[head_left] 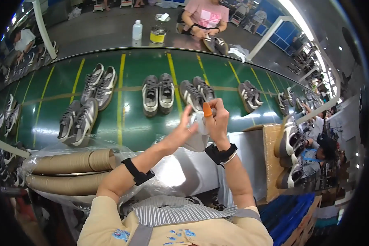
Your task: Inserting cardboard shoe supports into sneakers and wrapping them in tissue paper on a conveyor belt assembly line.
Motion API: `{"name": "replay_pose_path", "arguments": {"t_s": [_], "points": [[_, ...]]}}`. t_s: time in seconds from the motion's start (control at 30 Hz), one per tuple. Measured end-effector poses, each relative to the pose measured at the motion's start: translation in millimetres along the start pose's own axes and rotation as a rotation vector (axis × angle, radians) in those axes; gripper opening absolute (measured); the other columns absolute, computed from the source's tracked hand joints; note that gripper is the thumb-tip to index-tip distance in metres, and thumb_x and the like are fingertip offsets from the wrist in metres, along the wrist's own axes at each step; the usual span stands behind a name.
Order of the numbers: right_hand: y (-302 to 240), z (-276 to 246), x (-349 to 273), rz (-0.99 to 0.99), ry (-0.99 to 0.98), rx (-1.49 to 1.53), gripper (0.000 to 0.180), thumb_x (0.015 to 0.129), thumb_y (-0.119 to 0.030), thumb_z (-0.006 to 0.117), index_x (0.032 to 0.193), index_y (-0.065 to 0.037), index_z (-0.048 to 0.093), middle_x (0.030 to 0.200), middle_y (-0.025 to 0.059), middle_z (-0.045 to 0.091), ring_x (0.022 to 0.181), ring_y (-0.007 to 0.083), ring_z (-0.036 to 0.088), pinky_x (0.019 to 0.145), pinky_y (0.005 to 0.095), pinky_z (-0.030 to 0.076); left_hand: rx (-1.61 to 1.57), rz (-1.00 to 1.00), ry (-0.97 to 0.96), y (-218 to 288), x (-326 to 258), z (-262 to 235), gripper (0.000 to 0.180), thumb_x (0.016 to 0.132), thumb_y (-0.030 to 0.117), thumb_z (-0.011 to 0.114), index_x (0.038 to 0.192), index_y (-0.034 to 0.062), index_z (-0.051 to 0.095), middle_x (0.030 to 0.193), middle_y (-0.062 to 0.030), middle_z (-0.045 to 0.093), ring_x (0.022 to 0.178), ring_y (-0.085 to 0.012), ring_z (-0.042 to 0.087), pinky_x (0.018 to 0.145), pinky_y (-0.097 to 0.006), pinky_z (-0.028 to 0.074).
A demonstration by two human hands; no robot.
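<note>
Over the near edge of the conveyor, my right hand [216, 119] is closed, an orange finger cot on one digit, around a pale grey, rounded piece [197, 141] whose kind I cannot make out. Close against the piece's left side, my left hand [182, 132] has its fingers apart. A whitish part of the piece shows between both hands. Just beyond them stands a pair of grey sneakers [191, 95] with white stripes, partly covered by my fingers. Another grey pair [150, 95] sits to its left on the green belt [135, 127].
More sneakers [85, 123] stand at left and right along the belt. Stacks of brown curved sheets [65, 163] in clear plastic lie near left. A cardboard box [270, 164] with shoes beside it stands right. Across the belt are a bottle [137, 30], a yellow tin [157, 36] and a person holding shoes.
</note>
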State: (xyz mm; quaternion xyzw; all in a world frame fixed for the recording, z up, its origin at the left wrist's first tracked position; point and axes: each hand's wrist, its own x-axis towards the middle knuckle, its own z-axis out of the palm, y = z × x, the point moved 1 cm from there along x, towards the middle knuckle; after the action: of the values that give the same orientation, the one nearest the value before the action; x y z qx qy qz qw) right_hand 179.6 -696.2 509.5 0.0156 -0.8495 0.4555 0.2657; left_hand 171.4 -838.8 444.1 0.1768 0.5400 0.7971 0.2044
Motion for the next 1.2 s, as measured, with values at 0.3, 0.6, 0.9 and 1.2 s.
{"name": "replay_pose_path", "arguments": {"t_s": [0.3, 0.6, 0.9, 1.2], "points": [[11.4, 91.7, -9.1, -0.009, -0.265, 0.036, 0.071, 0.072, -0.020, 0.081, 0.128, 0.002, 0.044, 0.110, 0.0219, 0.061, 0.102, 0.0324, 0.063, 0.090, 0.0387, 0.048, -0.355, -0.100, 0.144, 43.6, 46.0, -106.0, 0.036, 0.099, 0.012, 0.050, 0.132, 0.0020, 0.042, 0.116, -0.0076, 0.059, 0.108, -0.0177, 0.058, 0.096, -0.034, 0.046], [84.5, 122.2, 9.6, 0.731, -0.351, 0.517, 0.043, 0.077, -0.004, 0.071, 0.115, 0.005, 0.054, 0.098, 0.0081, 0.066, 0.084, 0.0150, 0.064, 0.074, 0.0284, 0.051, 0.905, 0.203, -0.197, -18.4, 147.4, -272.4, 0.044, 0.076, 0.003, 0.067, 0.117, 0.0037, 0.053, 0.109, -0.0111, 0.064, 0.102, -0.0274, 0.063, 0.094, -0.038, 0.048], [104.0, 196.8, 65.7, 0.499, -0.435, -0.308, 0.043, 0.068, -0.007, 0.068, 0.105, -0.001, 0.047, 0.081, 0.0207, 0.065, 0.072, 0.0355, 0.066, 0.067, 0.0411, 0.053, 1.347, 0.349, -0.425, -49.5, 208.9, -275.7, 0.030, 0.073, 0.016, 0.066, 0.096, 0.0018, 0.052, 0.081, -0.0199, 0.064, 0.081, -0.0416, 0.062, 0.072, -0.049, 0.049], [135.6, 242.4, 60.1, 0.147, -0.545, -0.153, 0.059, 0.080, -0.016, 0.069, 0.126, -0.002, 0.035, 0.091, 0.0296, 0.062, 0.084, 0.0492, 0.061, 0.076, 0.0507, 0.048, 1.100, 0.343, -0.272, -52.1, 201.4, -283.9, 0.030, 0.076, 0.017, 0.069, 0.098, 0.0019, 0.055, 0.085, -0.0198, 0.063, 0.082, -0.0411, 0.061, 0.072, -0.048, 0.049]]}}
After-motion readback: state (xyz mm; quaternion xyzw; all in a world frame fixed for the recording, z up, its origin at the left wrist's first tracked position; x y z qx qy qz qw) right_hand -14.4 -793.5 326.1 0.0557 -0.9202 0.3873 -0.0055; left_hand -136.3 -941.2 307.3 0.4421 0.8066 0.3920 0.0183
